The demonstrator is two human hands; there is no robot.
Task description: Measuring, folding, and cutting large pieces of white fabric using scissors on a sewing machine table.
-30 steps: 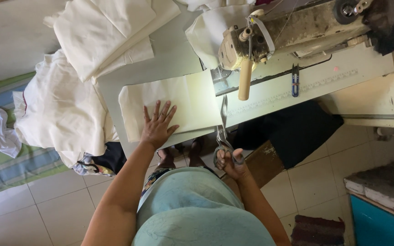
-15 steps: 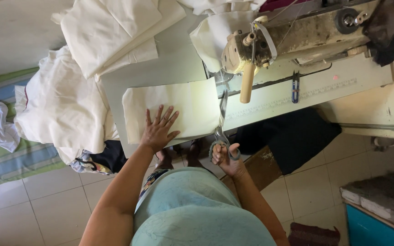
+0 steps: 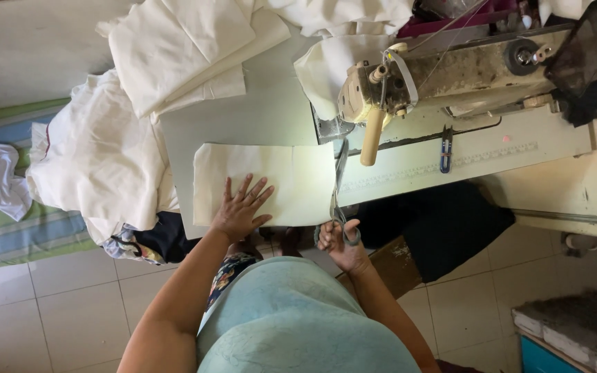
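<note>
Left hand (image 3: 238, 211) flattens smooth cream cloth (image 3: 271, 181); right hand (image 3: 340, 243) grips metal scissors (image 3: 338, 200)

Ahead of the scissors (image 3: 340, 200) in the right hand (image 3: 343, 245), the sewing machine (image 3: 443, 69) blocks the way. Beyond the left hand (image 3: 240, 211) flat on the cream cloth (image 3: 264, 183), bare table (image 3: 257, 117) lies open up to the folded fabric stack (image 3: 181, 48).

sewing workshop | sewing machine (image 3: 450, 72) | stacked cream cloth (image 3: 181, 48)
</note>
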